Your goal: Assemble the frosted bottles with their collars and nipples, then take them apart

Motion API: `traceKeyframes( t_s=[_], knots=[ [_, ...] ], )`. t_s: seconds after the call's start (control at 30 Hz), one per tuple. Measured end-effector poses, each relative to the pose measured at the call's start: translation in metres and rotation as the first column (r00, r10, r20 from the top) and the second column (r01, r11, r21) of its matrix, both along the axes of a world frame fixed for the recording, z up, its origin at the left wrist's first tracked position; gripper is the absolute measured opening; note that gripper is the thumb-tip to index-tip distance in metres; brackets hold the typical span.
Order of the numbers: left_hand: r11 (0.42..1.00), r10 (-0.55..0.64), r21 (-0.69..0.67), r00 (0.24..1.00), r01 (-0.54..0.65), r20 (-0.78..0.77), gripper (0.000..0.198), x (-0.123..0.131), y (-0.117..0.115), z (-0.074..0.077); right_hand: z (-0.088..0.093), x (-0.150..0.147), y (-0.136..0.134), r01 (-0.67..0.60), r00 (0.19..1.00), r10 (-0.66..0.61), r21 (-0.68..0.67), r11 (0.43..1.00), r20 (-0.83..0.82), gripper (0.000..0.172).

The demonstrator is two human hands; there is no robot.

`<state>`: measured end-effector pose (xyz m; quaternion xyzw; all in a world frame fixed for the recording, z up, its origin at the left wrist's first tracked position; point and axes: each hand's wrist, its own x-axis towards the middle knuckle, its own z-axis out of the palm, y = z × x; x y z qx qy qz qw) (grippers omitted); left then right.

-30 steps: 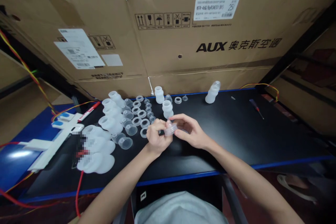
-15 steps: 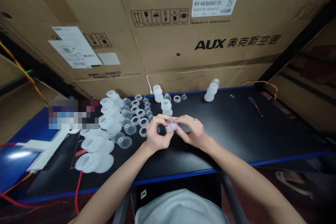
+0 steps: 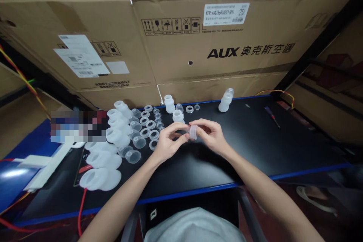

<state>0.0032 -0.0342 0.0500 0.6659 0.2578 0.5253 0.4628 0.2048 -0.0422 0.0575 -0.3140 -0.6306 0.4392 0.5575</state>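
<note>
Both my hands meet above the middle of the black table [image 3: 255, 147]. Between them is a small clear plastic ring cap [image 3: 193, 132]. My right hand [image 3: 211, 136] pinches it from the right with thumb and fingers. My left hand [image 3: 167, 143] has its fingertips closed on the cap's left side. Just behind the hands stands a small translucent white bottle [image 3: 178, 116]. To the left lie rows of clear rings [image 3: 150, 124] and small clear cups [image 3: 133, 156].
Large translucent white bottles [image 3: 100, 178] lie in a column at the left. Another small bottle [image 3: 169, 103] and a capped one [image 3: 226, 101] stand near the back edge. A screwdriver [image 3: 271, 116] lies far right. Cardboard boxes [image 3: 198, 45] wall the back. Red cable [image 3: 81, 211] hangs at the front left.
The hands have risen slightly and turned the clear cap on its side; the right hand now holds more of it. The view has shifted a little.
</note>
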Motion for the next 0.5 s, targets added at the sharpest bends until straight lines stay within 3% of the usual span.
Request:
traceKeyframes(
  t_s=[0.07,0.13,0.23,0.33,0.5],
  knots=[
    [0.992,0.103,0.08,0.994,-0.099,-0.046,0.025,-0.001,0.001,-0.001,0.0,0.002,0.001,-0.029,0.999,0.028,-0.03,0.999,-0.02,0.03],
    [0.957,0.227,0.207,0.97,-0.205,-0.09,0.018,-0.001,0.002,0.0,0.001,0.006,0.003,-0.136,0.99,0.132,-0.076,0.988,-0.051,0.035],
    [0.841,0.397,0.438,0.912,-0.318,-0.099,0.016,-0.002,0.004,0.002,0.002,0.008,0.004,-0.192,0.981,0.193,-0.062,0.979,0.015,0.045],
    [0.764,0.423,0.567,0.902,-0.308,-0.081,0.024,-0.004,0.005,0.003,-0.003,0.003,0.003,-0.098,0.99,0.1,-0.023,0.995,0.098,0.048],
    [0.683,0.45,0.636,0.893,-0.358,0.019,0.029,-0.005,0.002,0.0,-0.014,-0.018,-0.002,-0.067,0.993,0.06,-0.073,0.995,-0.098,0.04]
  ],
)
